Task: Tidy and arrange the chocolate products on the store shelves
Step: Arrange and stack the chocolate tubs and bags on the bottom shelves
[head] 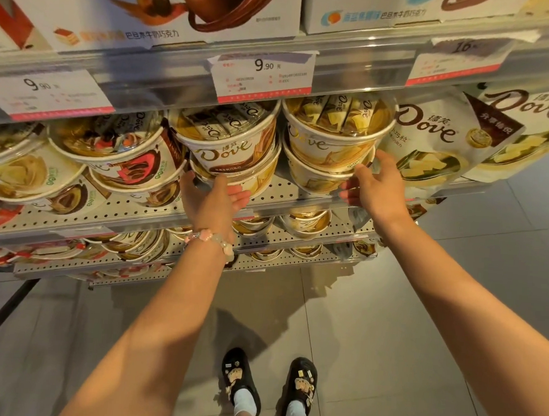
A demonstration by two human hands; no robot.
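Left hand (214, 201) and right hand (376, 185) against stacked Dove tubs (331, 147).

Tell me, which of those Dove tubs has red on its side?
The upper tub of the stack just left of the left hand. It carries a red-pink swirl; the stacks that both hands touch are cream and gold.

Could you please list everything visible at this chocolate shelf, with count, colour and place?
Round cream-and-gold Dove chocolate tubs: many, stacked in twos along the middle shelf, more on lower shelves.
Cream Dove chocolate pouches: two, right of the tubs.
White chocolate boxes: at least two, top shelf.
White-and-red price tags: three, on the upper shelf edge.
Perforated grey metal shelf: under the tubs.
Grey floor tiles: below.
Black decorated shoes: two, bottom centre.
Pink bead bracelet: one, left wrist.
Left hand: at the centre stack's lower tub.
Right hand: at the right stack's lower tub.
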